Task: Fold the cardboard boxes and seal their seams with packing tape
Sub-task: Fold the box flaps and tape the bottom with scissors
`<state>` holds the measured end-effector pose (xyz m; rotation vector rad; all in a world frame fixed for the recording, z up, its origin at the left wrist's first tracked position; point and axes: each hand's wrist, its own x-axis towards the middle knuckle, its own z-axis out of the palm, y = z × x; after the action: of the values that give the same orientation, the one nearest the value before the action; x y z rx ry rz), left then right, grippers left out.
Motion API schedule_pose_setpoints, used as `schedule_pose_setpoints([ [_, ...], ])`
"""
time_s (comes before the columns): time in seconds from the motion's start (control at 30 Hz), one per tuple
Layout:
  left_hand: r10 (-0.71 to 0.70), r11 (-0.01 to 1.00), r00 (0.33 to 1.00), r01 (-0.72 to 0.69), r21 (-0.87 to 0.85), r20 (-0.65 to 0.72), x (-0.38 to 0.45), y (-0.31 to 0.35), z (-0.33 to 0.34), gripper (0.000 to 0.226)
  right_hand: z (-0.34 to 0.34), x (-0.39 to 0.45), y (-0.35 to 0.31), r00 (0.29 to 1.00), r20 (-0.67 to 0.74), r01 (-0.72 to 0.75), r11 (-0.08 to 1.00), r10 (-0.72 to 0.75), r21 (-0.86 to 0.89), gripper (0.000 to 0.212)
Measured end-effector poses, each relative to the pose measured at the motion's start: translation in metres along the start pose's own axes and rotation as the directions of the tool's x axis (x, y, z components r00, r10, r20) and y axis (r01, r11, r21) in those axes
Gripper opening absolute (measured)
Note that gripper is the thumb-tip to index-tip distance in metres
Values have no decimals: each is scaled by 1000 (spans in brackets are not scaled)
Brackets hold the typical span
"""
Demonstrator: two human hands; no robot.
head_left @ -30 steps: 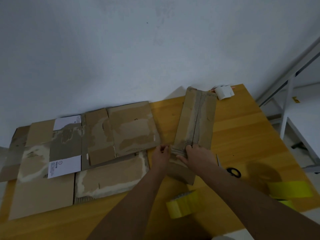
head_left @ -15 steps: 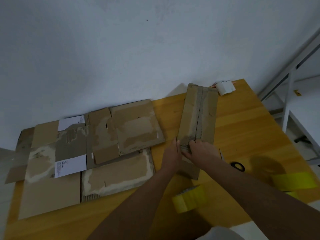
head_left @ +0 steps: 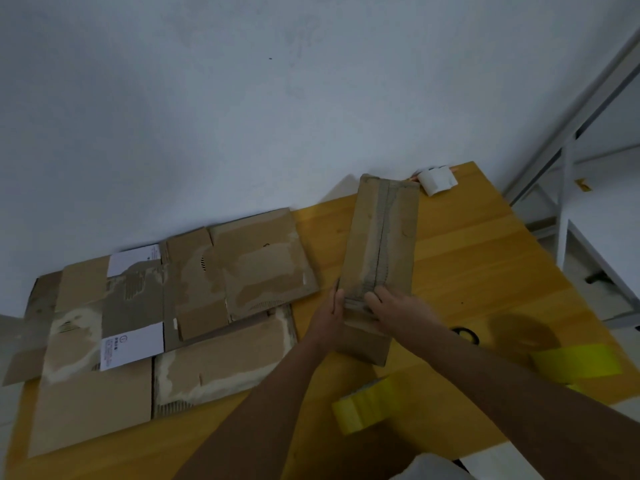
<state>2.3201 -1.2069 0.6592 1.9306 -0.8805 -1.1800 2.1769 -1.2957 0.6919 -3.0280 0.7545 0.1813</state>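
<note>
While the narrow folded cardboard box (head_left: 381, 237) lay lengthwise on the wooden bench (head_left: 478, 258), its centre seam running away from the person, both hands met at its near end. The left hand (head_left: 329, 315) pressed flat-fingered against the left edge; the right hand (head_left: 398, 311) lay on top by the seam, fingers apparently straight, though blur hid the detail. A yellow tape roll (head_left: 367, 407) sat just behind the wrists, another (head_left: 576, 363) well to the right, and flattened cartons (head_left: 166, 317) were spread to the left. Risk, as I judged it: uneven pressure could let the flaps spring apart, leaving the seam gapped or crooked for taping.
</note>
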Motion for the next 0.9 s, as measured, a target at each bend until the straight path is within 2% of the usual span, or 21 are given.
schedule_pose_setpoints([
  [0.07,-1,999,1000,2,43,-17,0,1,2,54,7,-15,18,991,-90,97,995,-98,-9,60],
  [0.17,-19,999,999,21,32,-46,-1,1,6,54,21,-34,42,977,-68,204,978,-202,36,53],
  [0.27,-76,996,995,73,-45,-72,-2,0,6,55,27,-50,71,996,-15,89,982,-88,166,55],
  [0.33,-112,991,990,106,-78,-87,-3,-2,3,56,25,-56,95,999,42,-16,965,5,261,39],
  [0.4,-166,983,976,153,-100,-141,-5,-1,3,57,21,-51,120,990,46,-138,913,131,385,27],
  [0.47,-226,966,951,191,-174,-213,-10,8,7,67,13,-35,137,966,64,-248,829,250,501,25],
  [0.57,-272,945,942,223,-238,-197,-18,25,20,74,2,-1,147,919,78,-353,720,386,597,33],
  [0.7,-274,856,962,245,-454,2,-19,31,36,70,-17,34,149,895,144,-398,613,421,683,49],
  [0.77,-224,834,974,195,-517,6,-17,30,40,64,-22,41,152,889,148,-399,572,434,717,57],
  [0.9,-182,885,981,135,-446,-64,-26,35,43,66,-24,45,172,836,162,-428,439,523,790,74],
])
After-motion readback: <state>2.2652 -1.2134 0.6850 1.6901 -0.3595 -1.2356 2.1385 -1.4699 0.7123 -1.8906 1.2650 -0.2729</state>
